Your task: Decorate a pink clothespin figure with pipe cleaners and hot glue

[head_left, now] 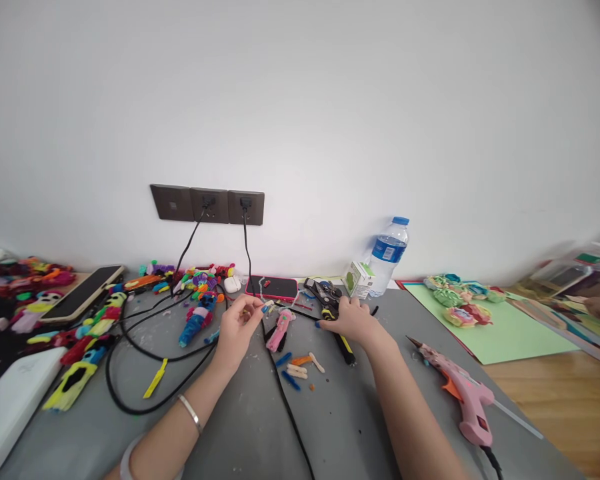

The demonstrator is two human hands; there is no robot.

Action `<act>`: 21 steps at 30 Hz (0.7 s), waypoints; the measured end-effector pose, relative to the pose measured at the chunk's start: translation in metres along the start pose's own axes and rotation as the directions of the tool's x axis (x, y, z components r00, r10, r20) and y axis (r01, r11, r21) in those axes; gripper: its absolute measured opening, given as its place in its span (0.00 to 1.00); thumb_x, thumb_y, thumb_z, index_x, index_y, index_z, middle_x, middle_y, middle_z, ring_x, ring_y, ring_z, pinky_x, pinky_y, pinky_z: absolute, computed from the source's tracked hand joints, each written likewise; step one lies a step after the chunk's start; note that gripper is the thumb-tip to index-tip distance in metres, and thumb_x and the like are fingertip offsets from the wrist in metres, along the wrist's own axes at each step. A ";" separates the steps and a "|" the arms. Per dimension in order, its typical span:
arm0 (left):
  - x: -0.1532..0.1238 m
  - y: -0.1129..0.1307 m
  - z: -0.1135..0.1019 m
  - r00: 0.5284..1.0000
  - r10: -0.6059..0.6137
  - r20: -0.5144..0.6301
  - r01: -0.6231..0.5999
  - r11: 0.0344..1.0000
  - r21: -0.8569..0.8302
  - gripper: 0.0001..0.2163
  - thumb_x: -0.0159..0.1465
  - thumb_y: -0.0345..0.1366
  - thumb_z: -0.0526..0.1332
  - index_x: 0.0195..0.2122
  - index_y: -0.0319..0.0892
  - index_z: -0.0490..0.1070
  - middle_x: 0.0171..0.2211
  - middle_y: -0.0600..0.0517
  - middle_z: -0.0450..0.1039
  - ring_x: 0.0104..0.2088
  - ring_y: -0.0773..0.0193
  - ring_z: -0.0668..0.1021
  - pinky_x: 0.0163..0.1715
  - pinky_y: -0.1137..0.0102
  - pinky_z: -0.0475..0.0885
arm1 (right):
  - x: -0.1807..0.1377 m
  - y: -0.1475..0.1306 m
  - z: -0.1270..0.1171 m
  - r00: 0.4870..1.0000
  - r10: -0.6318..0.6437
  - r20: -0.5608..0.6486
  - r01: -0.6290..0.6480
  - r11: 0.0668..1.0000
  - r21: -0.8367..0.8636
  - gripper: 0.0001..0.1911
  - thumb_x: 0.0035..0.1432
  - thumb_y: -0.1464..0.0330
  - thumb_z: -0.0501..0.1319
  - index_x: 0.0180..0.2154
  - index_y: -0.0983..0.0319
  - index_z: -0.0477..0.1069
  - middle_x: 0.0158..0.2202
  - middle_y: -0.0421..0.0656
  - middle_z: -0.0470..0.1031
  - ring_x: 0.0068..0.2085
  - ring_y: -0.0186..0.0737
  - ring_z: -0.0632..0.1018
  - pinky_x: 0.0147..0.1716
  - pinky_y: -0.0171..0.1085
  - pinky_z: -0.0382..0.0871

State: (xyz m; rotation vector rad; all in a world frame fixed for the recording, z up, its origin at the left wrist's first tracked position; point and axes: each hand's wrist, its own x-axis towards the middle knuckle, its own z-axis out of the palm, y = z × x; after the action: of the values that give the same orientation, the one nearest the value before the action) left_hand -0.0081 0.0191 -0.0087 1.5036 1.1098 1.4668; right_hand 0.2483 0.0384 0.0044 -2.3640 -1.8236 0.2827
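Note:
My left hand (240,330) is closed in a pinch on a small cream piece of pipe cleaner (269,305). My right hand (353,325) reaches over black-and-yellow-handled pliers (330,312), its thumb held apart from the fingers; the fingertips are partly hidden. A black-and-yellow handle (347,350) sticks out below that palm. Between the hands lies a pink fuzzy pipe-cleaner figure (281,329) with grey strands at its top. Nearer to me are short blue, orange and cream pipe-cleaner pieces (297,371).
A pink glue gun (467,393) lies at right, by green paper (520,333). Behind stand a water bottle (389,257) and a small box (359,279). A phone (275,288), black cables (280,380), colourful figures (83,370) and a white power bank (17,407) occupy the grey table.

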 end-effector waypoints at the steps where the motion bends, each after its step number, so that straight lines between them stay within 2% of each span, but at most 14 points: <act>1: 0.000 -0.001 0.000 1.000 -0.017 -0.003 0.016 1.000 -0.014 0.05 0.59 0.37 0.62 0.31 0.41 0.72 0.29 0.53 0.70 0.30 0.66 0.71 0.29 0.74 0.66 | -0.002 -0.003 -0.001 0.999 0.008 0.039 -0.007 0.999 -0.034 0.29 0.45 0.56 0.69 0.44 0.68 0.69 0.49 0.66 0.68 0.51 0.71 0.71 0.42 0.53 0.67; 5: 0.001 -0.005 -0.001 0.995 -0.097 -0.015 0.096 0.991 -0.089 0.08 0.58 0.39 0.64 0.32 0.40 0.73 0.28 0.52 0.70 0.29 0.66 0.71 0.30 0.73 0.67 | -0.007 -0.010 -0.014 0.992 0.017 0.127 -0.006 0.996 -0.090 0.24 0.50 0.62 0.65 0.45 0.71 0.69 0.49 0.63 0.68 0.52 0.67 0.71 0.44 0.47 0.66; 7: 0.001 -0.007 -0.001 0.992 -0.129 -0.011 0.126 0.984 -0.129 0.09 0.58 0.41 0.64 0.33 0.40 0.73 0.29 0.52 0.71 0.29 0.66 0.71 0.29 0.74 0.67 | -0.009 -0.008 -0.024 0.993 0.015 0.119 -0.006 0.997 -0.077 0.22 0.50 0.63 0.63 0.44 0.71 0.69 0.48 0.62 0.68 0.51 0.66 0.72 0.44 0.46 0.66; 11: 0.001 -0.007 0.000 0.990 -0.143 0.010 0.142 0.973 -0.179 0.10 0.58 0.42 0.65 0.34 0.41 0.74 0.29 0.53 0.70 0.27 0.67 0.70 0.26 0.75 0.66 | -0.011 -0.001 -0.043 0.997 -0.038 -0.068 0.047 0.991 0.124 0.18 0.55 0.67 0.56 0.46 0.69 0.67 0.47 0.59 0.70 0.47 0.56 0.74 0.42 0.43 0.66; 14: 0.001 -0.003 0.001 0.990 -0.140 0.013 0.140 0.968 -0.208 0.09 0.57 0.42 0.66 0.33 0.41 0.74 0.29 0.53 0.70 0.27 0.68 0.69 0.25 0.76 0.66 | -0.013 -0.002 -0.052 0.974 -0.170 -0.152 0.213 0.912 0.351 0.13 0.55 0.68 0.53 0.42 0.64 0.67 0.41 0.50 0.74 0.40 0.47 0.75 0.38 0.40 0.66; 16: 0.001 0.000 0.001 0.988 -0.153 0.022 0.154 0.961 -0.232 0.10 0.56 0.42 0.67 0.32 0.41 0.74 0.29 0.53 0.70 0.26 0.69 0.69 0.25 0.76 0.66 | -0.017 -0.009 -0.054 0.928 -0.341 -0.153 0.372 0.813 0.449 0.10 0.54 0.68 0.53 0.39 0.61 0.66 0.35 0.43 0.73 0.35 0.42 0.73 0.35 0.37 0.65; 18: 0.001 0.001 0.000 0.986 -0.166 0.031 0.169 0.953 -0.251 0.10 0.56 0.42 0.67 0.33 0.41 0.73 0.29 0.53 0.71 0.26 0.69 0.70 0.25 0.76 0.66 | -0.023 -0.018 -0.052 0.843 -0.514 -0.161 0.522 0.708 0.475 0.10 0.53 0.70 0.54 0.39 0.60 0.65 0.32 0.40 0.72 0.32 0.39 0.71 0.33 0.35 0.63; 21: 0.001 0.003 -0.001 0.984 -0.172 0.041 0.176 0.949 -0.261 0.11 0.57 0.44 0.67 0.33 0.41 0.72 0.30 0.52 0.73 0.28 0.67 0.72 0.27 0.75 0.68 | -0.031 -0.035 -0.042 0.738 -0.654 -0.165 0.645 0.613 0.456 0.15 0.50 0.73 0.55 0.43 0.60 0.64 0.33 0.39 0.71 0.31 0.37 0.68 0.32 0.34 0.61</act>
State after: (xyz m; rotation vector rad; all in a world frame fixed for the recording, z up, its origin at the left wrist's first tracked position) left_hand -0.0087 0.0187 -0.0056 1.2007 0.9667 1.4136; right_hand 0.2174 0.0173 0.0549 -1.2487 -2.1508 0.5805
